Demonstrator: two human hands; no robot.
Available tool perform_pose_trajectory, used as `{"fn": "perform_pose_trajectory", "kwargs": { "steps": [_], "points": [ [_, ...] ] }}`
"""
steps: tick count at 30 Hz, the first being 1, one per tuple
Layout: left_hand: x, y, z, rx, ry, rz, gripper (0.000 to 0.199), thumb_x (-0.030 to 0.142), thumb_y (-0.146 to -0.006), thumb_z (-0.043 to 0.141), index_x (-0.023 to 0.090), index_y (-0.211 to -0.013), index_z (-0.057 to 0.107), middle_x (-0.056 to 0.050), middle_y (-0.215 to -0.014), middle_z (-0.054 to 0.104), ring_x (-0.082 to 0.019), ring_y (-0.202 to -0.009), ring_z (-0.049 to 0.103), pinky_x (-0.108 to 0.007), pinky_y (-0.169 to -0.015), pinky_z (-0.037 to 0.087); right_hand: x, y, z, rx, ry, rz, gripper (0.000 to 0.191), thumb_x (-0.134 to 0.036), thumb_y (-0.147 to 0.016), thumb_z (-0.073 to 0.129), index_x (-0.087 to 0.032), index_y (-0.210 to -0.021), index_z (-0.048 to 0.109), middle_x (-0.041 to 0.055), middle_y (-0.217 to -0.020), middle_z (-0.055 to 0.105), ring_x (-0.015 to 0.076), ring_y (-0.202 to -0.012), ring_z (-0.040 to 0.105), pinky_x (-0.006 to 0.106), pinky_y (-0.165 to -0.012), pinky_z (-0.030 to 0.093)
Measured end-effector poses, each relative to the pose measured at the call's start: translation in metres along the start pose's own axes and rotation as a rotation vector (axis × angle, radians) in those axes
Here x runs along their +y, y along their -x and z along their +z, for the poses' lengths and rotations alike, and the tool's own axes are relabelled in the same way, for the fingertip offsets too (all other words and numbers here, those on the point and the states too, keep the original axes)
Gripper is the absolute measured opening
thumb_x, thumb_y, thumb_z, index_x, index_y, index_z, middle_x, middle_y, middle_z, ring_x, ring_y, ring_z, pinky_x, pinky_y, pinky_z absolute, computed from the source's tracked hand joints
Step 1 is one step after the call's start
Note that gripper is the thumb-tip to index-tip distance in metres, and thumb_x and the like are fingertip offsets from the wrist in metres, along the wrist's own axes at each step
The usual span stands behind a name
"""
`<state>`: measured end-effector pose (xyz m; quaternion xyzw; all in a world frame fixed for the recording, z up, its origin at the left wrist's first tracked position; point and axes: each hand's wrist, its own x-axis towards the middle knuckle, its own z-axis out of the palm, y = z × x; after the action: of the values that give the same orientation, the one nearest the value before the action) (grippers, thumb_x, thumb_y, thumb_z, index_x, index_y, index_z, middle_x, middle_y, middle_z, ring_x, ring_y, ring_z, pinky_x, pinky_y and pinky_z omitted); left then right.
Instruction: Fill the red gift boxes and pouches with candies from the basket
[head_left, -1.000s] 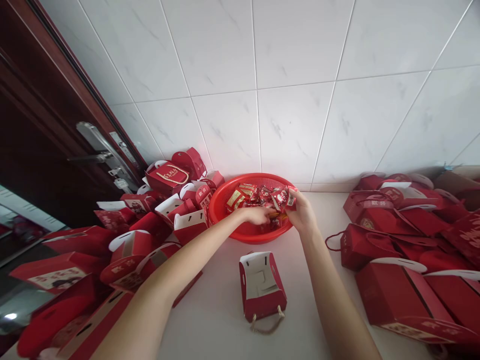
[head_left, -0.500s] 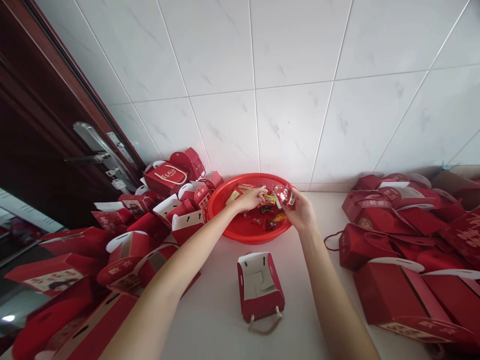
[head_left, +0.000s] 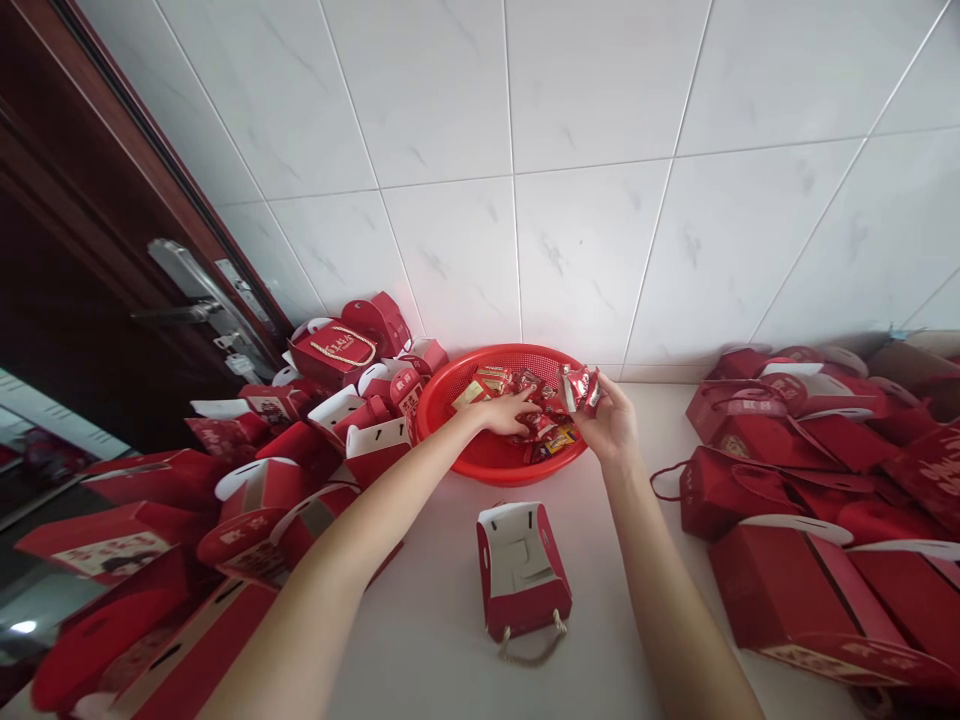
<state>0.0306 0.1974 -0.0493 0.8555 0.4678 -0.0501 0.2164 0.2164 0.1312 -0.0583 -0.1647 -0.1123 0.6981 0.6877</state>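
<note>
A red plastic basket (head_left: 495,470) stands against the tiled wall, with several small wrapped candies (head_left: 559,438) inside. My left hand (head_left: 510,413) reaches into it, fingers spread over the candies. Above the basket's right rim, my right hand (head_left: 611,420) has its fingers closed on red and white wrapped candies (head_left: 579,388). An open red box (head_left: 525,615) with a white inside and a rope handle stands on the white table (head_left: 435,640), between my forearms and in front of the basket.
Many red gift boxes (head_left: 247,500) crowd the left side. More red boxes (head_left: 795,590) are stacked on the right. At the far left is a dark door with a metal handle (head_left: 202,300). White tiles (head_left: 585,250) rise behind the basket.
My left hand has gone from closed fingers near the right hand to spread fingers lower among the candies. The right hand has moved slightly right, still holding candies.
</note>
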Motion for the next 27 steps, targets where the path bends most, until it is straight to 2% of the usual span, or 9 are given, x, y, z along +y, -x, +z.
{"fn": "perform_pose_trajectory", "kwargs": {
  "steps": [2, 5, 7, 9, 12, 15, 19, 23, 27],
  "points": [
    [0.004, 0.006, -0.004, -0.119, 0.012, -0.004, 0.057, 0.030, -0.073, 0.071, 0.032, -0.130, 0.068, -0.003, -0.138, 0.067, -0.027, -0.120, 0.065, -0.034, -0.102, 0.049, 0.000, 0.001, 0.001, 0.008, -0.008, -0.012, 0.013, -0.012, -0.088, 0.063, -0.019, -0.080, 0.069, -0.0008, -0.077, 0.077, 0.0126, -0.073, 0.074, 0.024, -0.075, 0.063],
    [0.005, 0.017, -0.014, -0.246, 0.042, -0.013, 0.044, 0.027, -0.069, 0.073, 0.031, -0.112, 0.078, 0.001, -0.112, 0.079, -0.022, -0.100, 0.072, -0.026, -0.088, 0.054, 0.000, 0.001, 0.001, 0.012, -0.010, -0.026, 0.012, -0.011, -0.087, 0.064, -0.019, -0.079, 0.069, -0.0010, -0.076, 0.076, 0.0126, -0.074, 0.074, 0.024, -0.074, 0.063],
    [0.003, 0.024, -0.021, -0.269, 0.061, -0.015, 0.035, 0.026, -0.068, 0.073, 0.030, -0.101, 0.082, 0.003, -0.099, 0.081, -0.022, -0.093, 0.074, -0.025, -0.085, 0.054, 0.001, 0.001, 0.001, 0.011, -0.007, -0.031, 0.010, -0.011, -0.085, 0.066, -0.019, -0.079, 0.069, -0.0013, -0.076, 0.076, 0.0128, -0.074, 0.074, 0.025, -0.076, 0.063],
    [-0.001, 0.027, -0.026, -0.220, 0.079, -0.015, 0.028, 0.023, -0.069, 0.071, 0.028, -0.093, 0.083, 0.002, -0.094, 0.081, -0.021, -0.092, 0.074, -0.025, -0.085, 0.054, 0.001, 0.000, 0.000, 0.010, -0.001, -0.034, 0.010, -0.011, -0.084, 0.068, -0.020, -0.079, 0.069, -0.0017, -0.076, 0.076, 0.0132, -0.074, 0.074, 0.025, -0.076, 0.063],
    [-0.003, 0.022, -0.026, -0.030, 0.089, -0.025, 0.026, 0.017, -0.075, 0.063, 0.026, -0.091, 0.083, 0.000, -0.102, 0.081, -0.022, -0.100, 0.072, -0.024, -0.088, 0.052, 0.001, 0.000, -0.001, 0.011, 0.010, -0.041, 0.010, -0.011, -0.082, 0.070, -0.021, -0.079, 0.069, -0.0020, -0.077, 0.076, 0.0141, -0.074, 0.074, 0.028, -0.077, 0.063],
    [0.000, 0.006, -0.022, 0.153, 0.077, -0.054, 0.027, 0.015, -0.085, 0.060, 0.025, -0.101, 0.079, -0.003, -0.118, 0.076, -0.024, -0.115, 0.067, -0.028, -0.097, 0.050, 0.001, 0.000, -0.001, 0.010, 0.023, -0.049, 0.010, -0.012, -0.081, 0.072, -0.022, -0.079, 0.070, -0.0020, -0.078, 0.077, 0.0147, -0.076, 0.074, 0.029, -0.080, 0.062],
    [0.000, -0.019, -0.020, 0.262, 0.038, -0.108, 0.028, 0.030, -0.096, 0.062, 0.021, -0.123, 0.066, -0.010, -0.140, 0.060, -0.027, -0.126, 0.058, -0.049, -0.108, 0.047, 0.001, 0.000, -0.001, 0.010, 0.036, -0.050, 0.008, -0.013, -0.081, 0.071, -0.021, -0.078, 0.070, -0.0011, -0.079, 0.077, 0.0145, -0.077, 0.074, 0.028, -0.081, 0.062],
    [-0.007, -0.025, -0.023, 0.252, 0.016, -0.224, 0.043, 0.035, -0.096, 0.064, 0.019, -0.136, 0.057, -0.013, -0.146, 0.052, -0.031, -0.131, 0.053, -0.057, -0.108, 0.044, 0.001, 0.000, 0.000, 0.018, 0.047, -0.050, 0.009, -0.013, -0.080, 0.073, -0.021, -0.078, 0.070, -0.0023, -0.078, 0.077, 0.0141, -0.074, 0.073, 0.029, -0.080, 0.062],
    [-0.011, -0.017, -0.028, 0.078, 0.035, -0.299, 0.038, 0.034, -0.095, 0.065, 0.019, -0.129, 0.061, -0.011, -0.138, 0.059, -0.028, -0.123, 0.059, -0.053, -0.104, 0.049, 0.001, -0.001, 0.000, 0.036, 0.043, -0.057, 0.011, -0.011, -0.081, 0.069, -0.021, -0.076, 0.070, -0.0023, -0.076, 0.076, 0.0131, -0.073, 0.073, 0.027, -0.077, 0.062]
  ]
}}
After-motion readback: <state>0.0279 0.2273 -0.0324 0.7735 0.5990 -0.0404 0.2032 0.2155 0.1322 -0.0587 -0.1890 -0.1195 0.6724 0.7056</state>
